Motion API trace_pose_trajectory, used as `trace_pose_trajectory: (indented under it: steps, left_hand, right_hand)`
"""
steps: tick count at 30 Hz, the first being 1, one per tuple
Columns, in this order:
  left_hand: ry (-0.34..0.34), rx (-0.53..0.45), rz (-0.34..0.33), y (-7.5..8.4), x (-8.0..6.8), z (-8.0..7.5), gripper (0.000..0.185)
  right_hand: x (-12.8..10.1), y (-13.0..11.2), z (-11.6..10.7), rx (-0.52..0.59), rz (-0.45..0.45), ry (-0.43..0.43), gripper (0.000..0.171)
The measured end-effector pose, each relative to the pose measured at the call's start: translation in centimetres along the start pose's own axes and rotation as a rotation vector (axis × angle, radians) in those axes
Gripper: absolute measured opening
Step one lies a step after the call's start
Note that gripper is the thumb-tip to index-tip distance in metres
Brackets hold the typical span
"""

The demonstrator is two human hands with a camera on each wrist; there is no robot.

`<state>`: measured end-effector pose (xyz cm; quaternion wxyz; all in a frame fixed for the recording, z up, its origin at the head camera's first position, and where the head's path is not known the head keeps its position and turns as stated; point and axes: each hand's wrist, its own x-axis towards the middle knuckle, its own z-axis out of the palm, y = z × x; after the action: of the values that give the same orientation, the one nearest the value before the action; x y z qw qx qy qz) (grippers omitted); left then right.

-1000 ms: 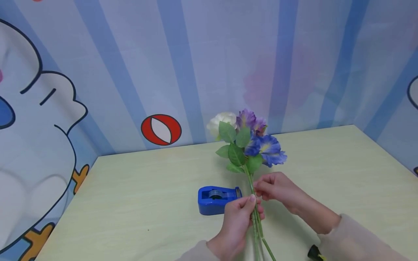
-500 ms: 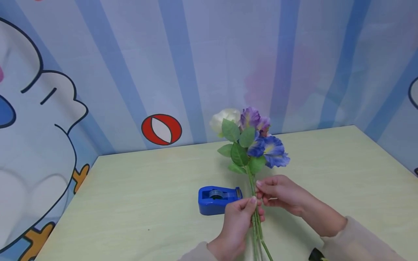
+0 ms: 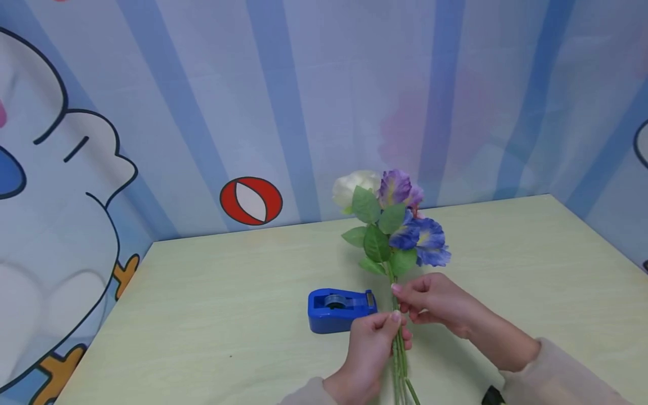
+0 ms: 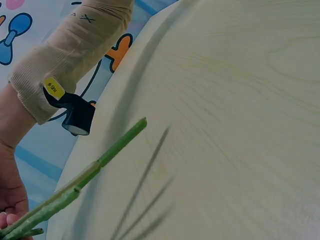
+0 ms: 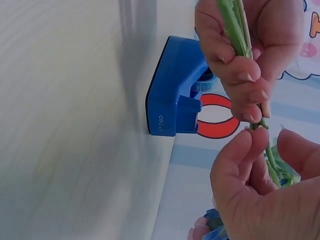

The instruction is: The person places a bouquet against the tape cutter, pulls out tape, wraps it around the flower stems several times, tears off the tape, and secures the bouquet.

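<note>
A bunch of artificial flowers stands roughly upright over the table, with a white flower [image 3: 356, 187], a purple flower [image 3: 395, 187], a blue flower [image 3: 429, 239] and green leaves. My left hand [image 3: 371, 342] grips the gathered green stems [image 3: 399, 368] at mid-length, thumb in front. Just above it, my right hand [image 3: 436, 302] has its thumb and fingertips around the stems below the leaves. In the right wrist view its fingertips meet the stem right beside the left hand [image 5: 239, 75]. Cut stem ends [image 4: 122, 145] stick out past the left hand in the left wrist view.
A blue tape dispenser [image 3: 329, 322] with a clear roll sits on the pale wooden table [image 3: 212, 304], close to the left hand. A black object [image 3: 492, 395] shows by the right sleeve. Behind the table hangs a striped blue backdrop [image 3: 324, 101] with cartoon prints.
The flower heads have shifted slightly to the right and the bunch stands straighter. My right thumb has moved from the side of the stems to across their front. The dispenser stays put.
</note>
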<state>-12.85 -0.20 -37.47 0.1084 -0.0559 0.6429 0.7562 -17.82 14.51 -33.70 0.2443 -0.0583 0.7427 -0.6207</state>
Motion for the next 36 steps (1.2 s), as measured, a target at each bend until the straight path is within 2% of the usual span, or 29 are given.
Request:
trace_pose_trajectory:
  steps: [4, 11, 19, 27, 36]
  left_hand:
    - [-0.003, -0.014, 0.004, -0.2, 0.0, 0.1, 0.022]
    - [-0.002, -0.016, -0.001, -0.1, -0.2, 0.4, 0.02]
    - [-0.012, -0.021, -0.015, -0.2, -0.3, 0.5, 0.022]
    - [-0.013, -0.031, -0.056, -0.6, -0.3, 0.4, 0.023]
    - [-0.016, -0.02, -0.052, -0.6, -0.1, 0.3, 0.023]
  right_hand:
    - [0.0, 0.1, 0.5, -0.085, -0.019, 0.073, 0.027]
    - [-0.1, 0.1, 1.1, -0.202, -0.099, 0.132, 0.024]
    - [-0.5, 0.0, 1.6, -0.321, -0.135, 0.218, 0.021]
    - [-0.5, 0.5, 1.6, -0.405, -0.167, 0.214, 0.027]
    - [-0.4, 0.7, 1.4, -0.461, -0.207, 0.216, 0.031]
